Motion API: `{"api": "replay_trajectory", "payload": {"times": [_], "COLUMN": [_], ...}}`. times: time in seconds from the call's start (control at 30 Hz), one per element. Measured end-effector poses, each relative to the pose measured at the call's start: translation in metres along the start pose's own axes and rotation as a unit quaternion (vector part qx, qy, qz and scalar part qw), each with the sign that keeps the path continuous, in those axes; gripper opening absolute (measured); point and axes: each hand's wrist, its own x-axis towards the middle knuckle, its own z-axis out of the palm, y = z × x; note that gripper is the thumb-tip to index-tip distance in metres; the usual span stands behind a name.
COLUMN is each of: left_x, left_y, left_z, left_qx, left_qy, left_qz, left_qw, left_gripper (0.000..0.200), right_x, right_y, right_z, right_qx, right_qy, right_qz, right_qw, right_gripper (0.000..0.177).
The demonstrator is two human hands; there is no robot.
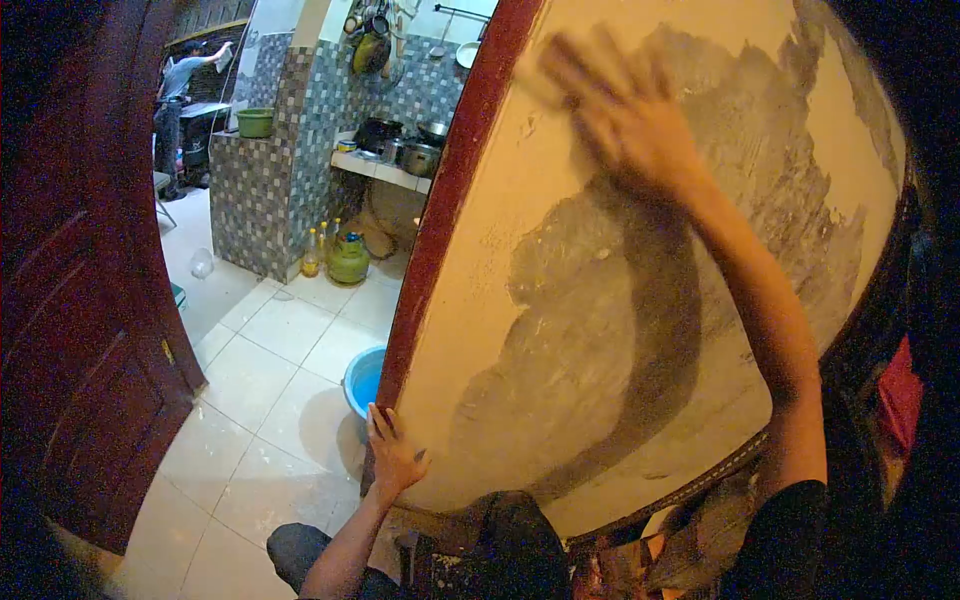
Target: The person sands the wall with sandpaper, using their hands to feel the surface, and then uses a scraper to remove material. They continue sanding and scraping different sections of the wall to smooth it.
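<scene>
My left hand point(396, 462) rests on the lower edge of the dark red door frame point(440, 220), beside the wall, with its fingers apart and nothing in it. High on the wall, my right hand point(625, 115) lies against the surface, its fingers smeared by motion. Whether a thin thing is under its fingers cannot be made out. The yellowish wall point(470, 330) has a large rough grey patch point(590, 270) with uneven edges, and the shadow of my right arm falls across it.
A brown door point(80, 300) stands at the left. Beyond the doorway are a blue basin point(362, 380), a green gas cylinder point(348, 260), bottles point(311, 255), a tiled counter point(385, 172) with pots and a green tub point(255, 123). Another person point(180, 90) stands far back with one arm raised.
</scene>
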Motion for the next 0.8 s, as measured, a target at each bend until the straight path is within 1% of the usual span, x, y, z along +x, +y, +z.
{"api": "replay_trajectory", "payload": {"times": [0.03,0.07,0.1,0.13,0.17,0.2,0.23,0.27,0.33,0.37,0.4,0.47,0.5,0.57,0.6,0.63,0.67,0.73,0.8], "left_x": [-0.003,-0.006,-0.005,-0.006,-0.007,-0.006,-0.005,-0.002,-0.001,-0.002,-0.001,-0.002,-0.001,-0.003,-0.002,0.000,0.000,0.000,0.000], "left_y": [0.001,-0.002,-0.007,-0.013,-0.016,-0.010,-0.004,-0.001,0.005,0.007,0.005,0.000,-0.001,0.002,0.005,0.009,0.011,0.011,0.004], "left_z": [-0.002,0.003,0.008,0.010,0.008,0.005,0.003,-0.001,-0.009,-0.010,-0.011,-0.012,-0.009,-0.009,-0.013,-0.015,-0.013,-0.015,-0.014], "left_qx": [0.003,0.003,0.031,0.048,0.066,0.044,0.020,0.022,0.030,0.029,0.020,0.014,0.014,0.010,0.016,0.021,0.019,0.055,0.047], "left_qy": [-0.004,-0.008,-0.005,-0.001,0.004,0.004,0.004,0.009,-0.023,-0.027,-0.026,-0.024,-0.018,-0.017,-0.024,-0.031,-0.032,-0.032,-0.034], "left_qz": [-0.004,-0.006,0.019,0.028,0.036,0.023,0.012,0.010,-0.005,-0.008,-0.002,0.000,0.003,0.004,-0.009,-0.022,-0.022,-0.019,-0.017], "left_qw": [1.000,1.000,0.999,0.998,0.997,0.999,1.000,1.000,0.999,0.999,0.999,1.000,1.000,1.000,1.000,0.999,0.999,0.998,0.998], "left_gripper": [0.125,0.125,0.125,0.125,0.125,0.126,0.126,0.126,0.125,0.125,0.124,0.123,0.122,0.122,0.122,0.122,0.122,0.122,0.122], "right_x": [0.004,0.007,0.007,0.004,-0.002,-0.007,-0.009,-0.007,-0.006,0.001,0.002,0.007,0.007,0.000,-0.002,0.000,-0.001,-0.001,-0.003], "right_y": [0.016,0.023,0.019,0.007,-0.008,-0.024,-0.039,-0.032,-0.001,0.016,0.023,0.026,0.020,-0.001,-0.006,-0.004,-0.002,0.000,-0.021], "right_z": [0.000,-0.001,-0.002,0.000,0.004,0.001,-0.006,-0.001,0.014,0.008,0.006,0.006,0.005,-0.004,-0.007,-0.011,-0.010,-0.007,-0.006], "right_qx": [-0.055,-0.107,-0.099,-0.093,-0.053,-0.014,0.049,0.049,-0.047,-0.030,-0.027,-0.019,-0.016,-0.015,-0.016,-0.027,-0.027,-0.034,-0.042], "right_qy": [-0.027,-0.052,0.000,0.004,-0.032,-0.070,-0.060,-0.055,0.017,0.008,0.007,0.074,0.076,0.031,0.007,-0.019,-0.021,-0.002,-0.008], "right_qz": [0.085,0.169,0.169,0.170,0.085,-0.004,-0.032,-0.034,0.040,0.087,0.088,0.122,0.121,0.055,0.021,0.024,0.023,0.098,0.113], "right_qw": [0.994,0.978,0.981,0.981,0.994,0.997,0.996,0.997,0.998,0.996,0.996,0.990,0.990,0.998,1.000,0.999,0.999,0.995,0.993], "right_gripper": [0.056,0.056,0.059,0.059,0.060,0.061,0.064,0.064,0.061,0.059,0.059,0.058,0.058,0.058,0.058,0.059,0.059,0.062,0.062]}}
